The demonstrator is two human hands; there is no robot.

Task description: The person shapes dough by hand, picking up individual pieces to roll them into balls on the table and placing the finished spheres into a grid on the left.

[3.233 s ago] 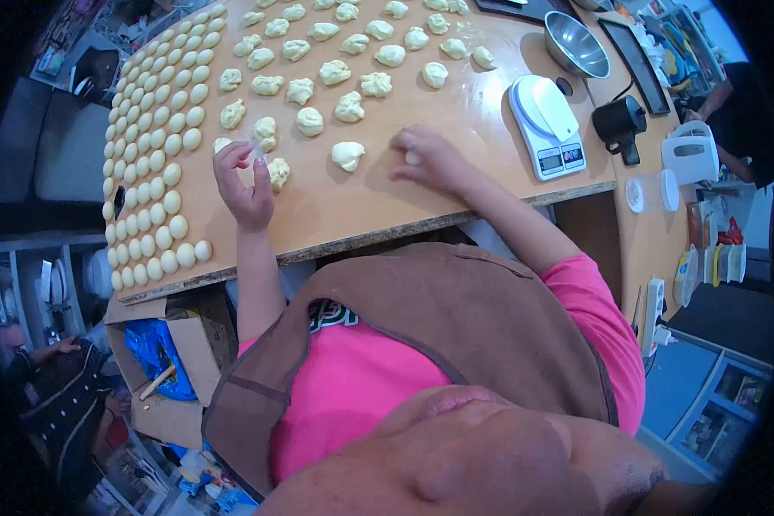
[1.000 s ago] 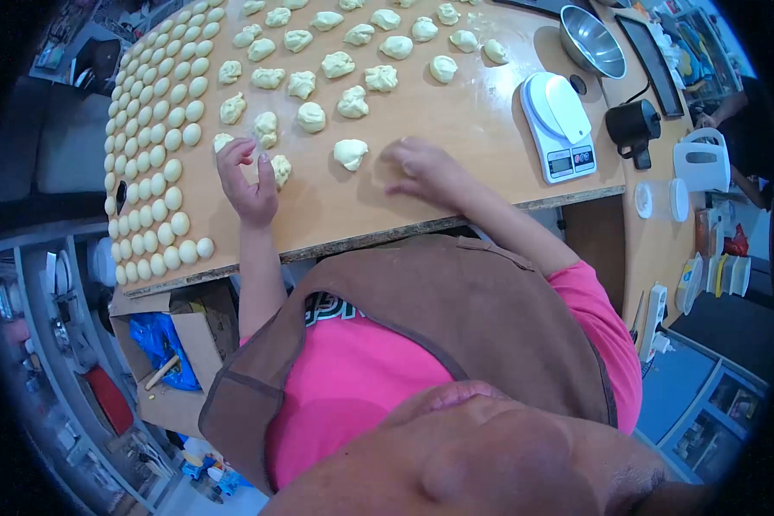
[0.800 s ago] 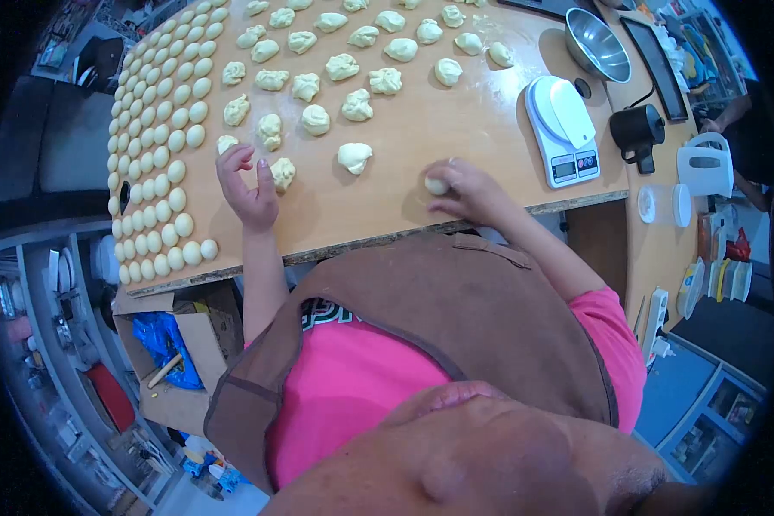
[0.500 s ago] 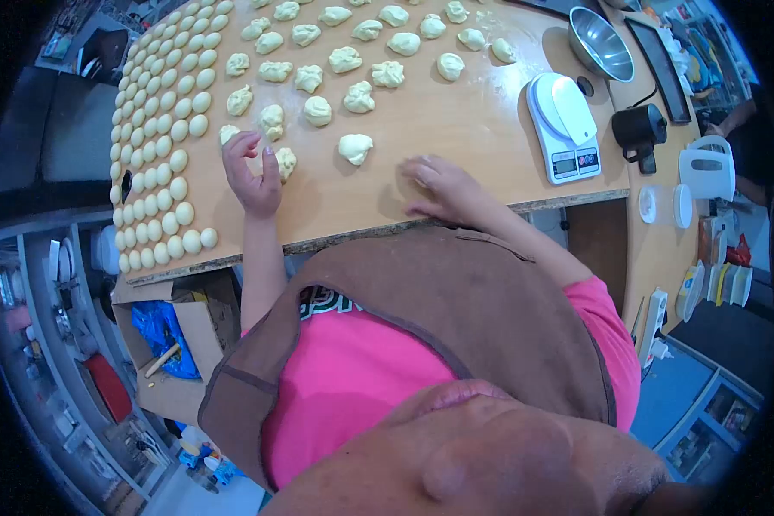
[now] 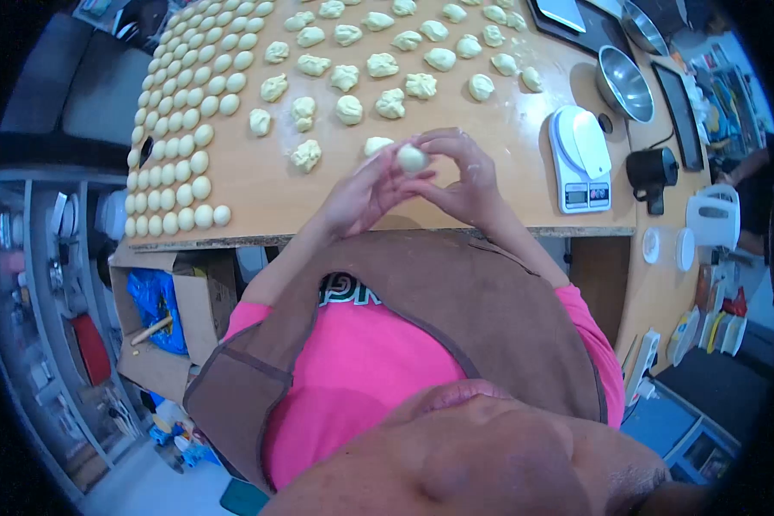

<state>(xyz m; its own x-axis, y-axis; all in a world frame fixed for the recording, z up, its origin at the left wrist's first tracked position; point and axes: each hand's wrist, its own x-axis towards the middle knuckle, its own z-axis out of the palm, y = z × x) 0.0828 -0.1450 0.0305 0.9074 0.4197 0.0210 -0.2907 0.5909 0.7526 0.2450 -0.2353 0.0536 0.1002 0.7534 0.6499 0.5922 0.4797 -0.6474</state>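
In front of me, above the table edge, a smooth dough ball (image 5: pixel 412 158) sits between my two hands. My right hand (image 5: pixel 471 182) curves its thumb and fingers around the ball from the right. Cupped against it from the left is my left hand (image 5: pixel 361 196), its fingers partly hidden behind the ball. A rough dough piece (image 5: pixel 377 146) lies just behind the hands, partly covered by them. Another lumpy dough piece (image 5: pixel 306 156) rests to the left, with several more spread farther back. Rows of smooth round dough balls (image 5: pixel 185 196) line the table's left side.
A white kitchen scale (image 5: pixel 580 159) stands on the wooden table (image 5: pixel 258 202) at the right, with a metal bowl (image 5: pixel 625 84) behind it. A black jug (image 5: pixel 651 176) and white lids are farther right. A cardboard box (image 5: pixel 202 310) sits below. Another person's arm (image 5: pixel 744 168) shows far right.
My hands, earlier apart on the table, have come together and risen with a dough ball between them. The view has shifted, so the table appears displaced.
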